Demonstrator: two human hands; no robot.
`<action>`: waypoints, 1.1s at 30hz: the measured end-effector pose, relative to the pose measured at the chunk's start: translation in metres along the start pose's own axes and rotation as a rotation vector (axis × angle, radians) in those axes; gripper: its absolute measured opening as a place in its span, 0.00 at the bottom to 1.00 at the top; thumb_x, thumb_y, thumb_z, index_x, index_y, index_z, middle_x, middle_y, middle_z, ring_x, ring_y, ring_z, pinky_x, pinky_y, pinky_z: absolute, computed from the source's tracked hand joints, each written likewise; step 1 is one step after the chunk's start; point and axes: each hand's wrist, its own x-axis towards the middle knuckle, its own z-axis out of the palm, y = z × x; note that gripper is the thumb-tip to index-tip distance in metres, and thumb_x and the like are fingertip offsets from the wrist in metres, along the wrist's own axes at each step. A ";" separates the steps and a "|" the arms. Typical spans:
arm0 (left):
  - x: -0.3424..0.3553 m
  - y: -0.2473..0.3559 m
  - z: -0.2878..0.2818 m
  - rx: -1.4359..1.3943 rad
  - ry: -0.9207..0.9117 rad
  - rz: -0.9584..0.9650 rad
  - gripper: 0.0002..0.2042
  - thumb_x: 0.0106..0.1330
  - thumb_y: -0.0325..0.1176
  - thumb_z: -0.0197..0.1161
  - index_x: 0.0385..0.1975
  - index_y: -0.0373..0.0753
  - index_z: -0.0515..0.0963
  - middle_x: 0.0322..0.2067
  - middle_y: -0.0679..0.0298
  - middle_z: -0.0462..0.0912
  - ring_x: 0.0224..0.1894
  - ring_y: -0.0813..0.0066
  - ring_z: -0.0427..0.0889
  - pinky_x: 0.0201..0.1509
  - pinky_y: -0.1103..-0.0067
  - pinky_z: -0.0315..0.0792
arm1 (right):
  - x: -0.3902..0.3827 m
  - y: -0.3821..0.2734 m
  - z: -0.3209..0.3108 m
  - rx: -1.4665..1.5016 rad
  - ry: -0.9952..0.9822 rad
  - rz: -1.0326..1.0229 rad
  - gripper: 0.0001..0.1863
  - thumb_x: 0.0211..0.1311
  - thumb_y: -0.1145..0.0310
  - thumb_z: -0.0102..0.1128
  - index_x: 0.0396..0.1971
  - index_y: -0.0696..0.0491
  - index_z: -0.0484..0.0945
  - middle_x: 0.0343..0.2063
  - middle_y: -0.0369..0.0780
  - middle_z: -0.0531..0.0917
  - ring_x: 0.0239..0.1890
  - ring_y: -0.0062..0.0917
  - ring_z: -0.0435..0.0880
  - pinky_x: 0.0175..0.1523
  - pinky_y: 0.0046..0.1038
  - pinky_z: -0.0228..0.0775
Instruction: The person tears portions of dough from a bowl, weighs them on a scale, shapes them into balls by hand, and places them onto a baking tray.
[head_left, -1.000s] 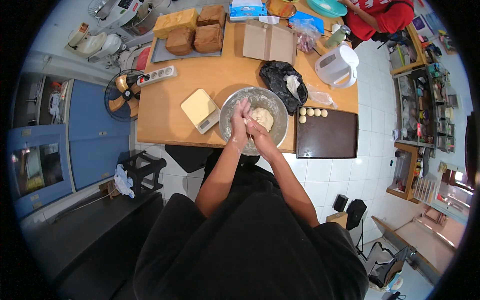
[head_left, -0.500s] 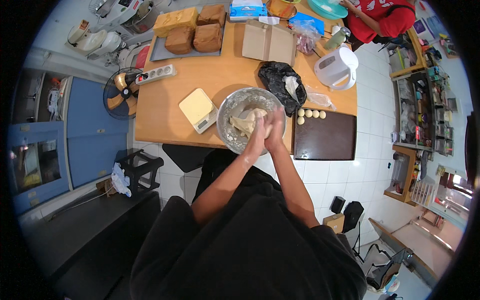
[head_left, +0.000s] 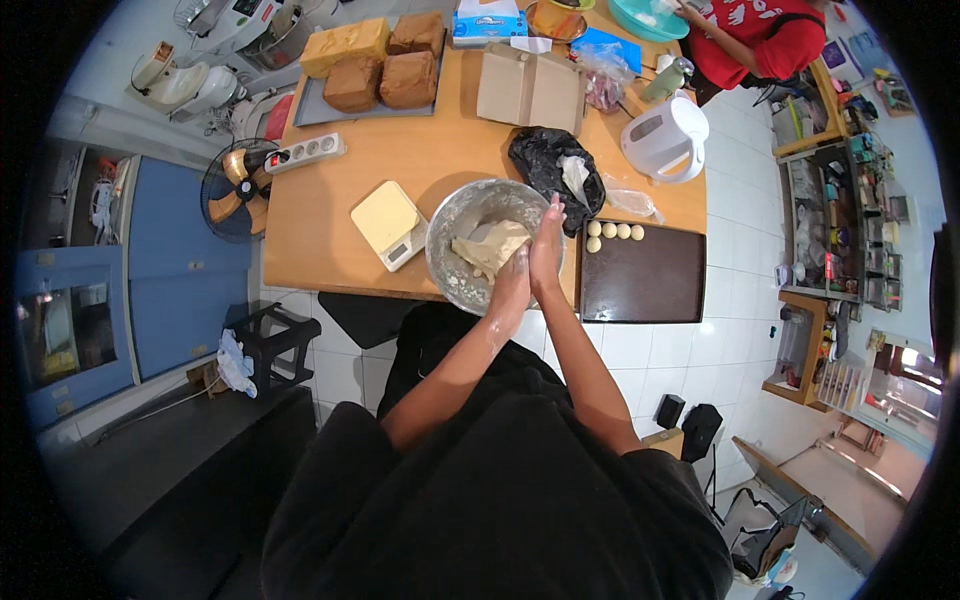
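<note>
Over the right side of a floury metal bowl [head_left: 445, 217], my left hand [head_left: 513, 282] and my right hand [head_left: 546, 248] are pressed palm to palm. My right fingers are straight and held together, pointing away from me. My left fingers lie lower, against the right palm. Whatever sits between the palms is hidden. Flour whitens both hands and my left wrist. A torn lump of pale dough [head_left: 490, 246] rests in the bowl, just left of my hands. Several small dough balls [head_left: 610, 231] stand at the far left corner of a dark baking tray [head_left: 643, 280], right of the bowl.
A kitchen scale [head_left: 388, 222] lies left of the bowl. Behind it are a black plastic bag [head_left: 535, 155], an open carton [head_left: 530, 88] and a white electric kettle [head_left: 665, 138]. Loaves [head_left: 409, 80] fill a tray near a power strip [head_left: 305, 152]. A person in red [head_left: 765, 45] works at far right.
My hands have slid against each other: the left has drawn back toward me, while the right fingers reach further away. More of the dough lump now shows. The whole view has shifted slightly.
</note>
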 end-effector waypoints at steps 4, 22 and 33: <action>-0.003 -0.004 0.005 -0.066 0.110 0.140 0.21 0.73 0.28 0.38 0.64 0.32 0.56 0.63 0.52 0.61 0.65 0.64 0.61 0.68 0.75 0.54 | 0.008 0.013 -0.004 0.023 0.124 -0.103 0.32 0.73 0.48 0.28 0.64 0.58 0.58 0.66 0.49 0.59 0.70 0.39 0.52 0.71 0.36 0.38; 0.032 -0.031 -0.011 0.826 0.029 0.635 0.29 0.73 0.48 0.36 0.69 0.37 0.48 0.70 0.45 0.41 0.72 0.48 0.36 0.72 0.62 0.32 | -0.032 -0.007 -0.006 0.976 -0.404 0.397 0.36 0.70 0.41 0.29 0.68 0.52 0.52 0.66 0.42 0.59 0.69 0.34 0.55 0.69 0.40 0.47; 0.042 0.023 -0.027 0.959 0.341 0.666 0.26 0.73 0.43 0.38 0.69 0.43 0.50 0.71 0.52 0.40 0.73 0.52 0.34 0.70 0.51 0.27 | -0.043 -0.011 -0.003 0.774 -0.560 0.404 0.32 0.71 0.46 0.31 0.68 0.51 0.52 0.66 0.43 0.60 0.70 0.35 0.52 0.71 0.39 0.45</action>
